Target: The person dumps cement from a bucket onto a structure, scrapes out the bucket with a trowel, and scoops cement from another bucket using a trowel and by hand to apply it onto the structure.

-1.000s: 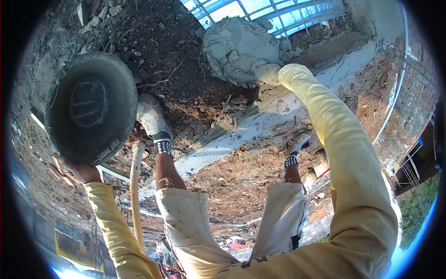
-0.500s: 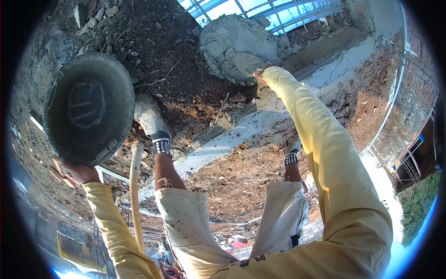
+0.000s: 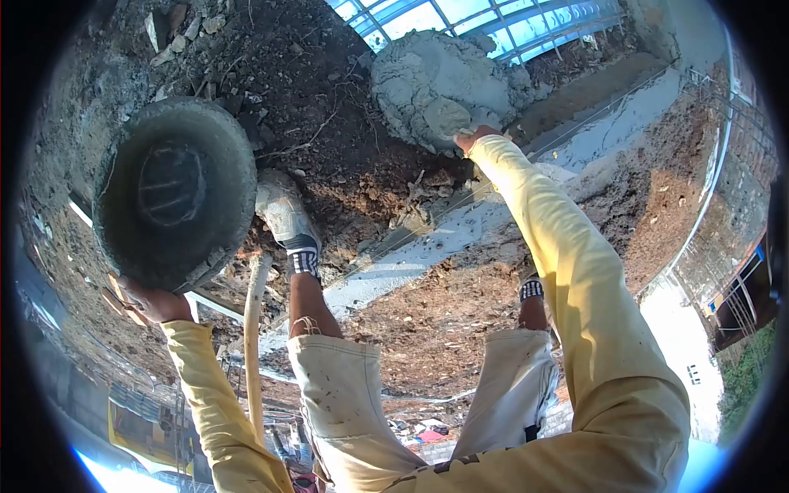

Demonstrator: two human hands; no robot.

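In the head view, my left hand [image 3: 156, 302] is closed on the near rim of a dark, round mortar bucket [image 3: 115, 177]. The bucket is tilted with its mouth facing me, and a thin grey residue coats its inside. My right hand [image 3: 477, 140] reaches forward to a heap of wet grey mortar [image 3: 411, 82]. It is closed on what looks like a trowel [image 3: 446, 117], whose rounded blade is smeared with mortar and lies against the near side of the heap. The trowel's handle is hidden by the hand.
A wooden pole [image 3: 254, 345] stands by my left leg. A taut string runs along a strip of grey mortar [image 3: 411, 263] between my feet. Bluish metal grid bars [image 3: 460, 16] lie beyond the heap. Stones [image 3: 177, 37] and dark soil are at upper left.
The whole view has shifted slightly, moving the scene to the right. My right hand and the trowel have shifted only slightly against the mortar heap. My left hand still grips the bucket.
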